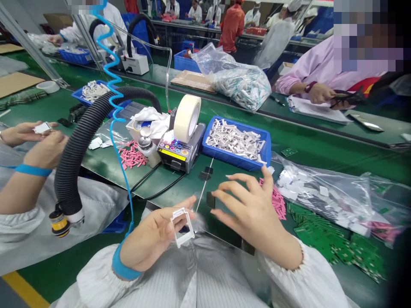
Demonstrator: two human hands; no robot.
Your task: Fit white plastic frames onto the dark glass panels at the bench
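White plastic frame (175, 231), one, square and hollow, pinched in the left hand (149, 237) above the green bench mat (173, 184).
Right hand (257, 216) spread, fingers curved and empty, just beside one dark square piece (210, 199).

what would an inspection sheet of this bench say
surface: green mat
job's things: white frame, pink pieces
clutter: tape dispenser, blue tray of white parts, plastic bag, green boards
hands: left hand holds the frame; right hand open above the mat, nearest the pink pieces
cables: black hose, coiled blue tube, black cords
surroundings: co-worker's hands at left, other workers beyond
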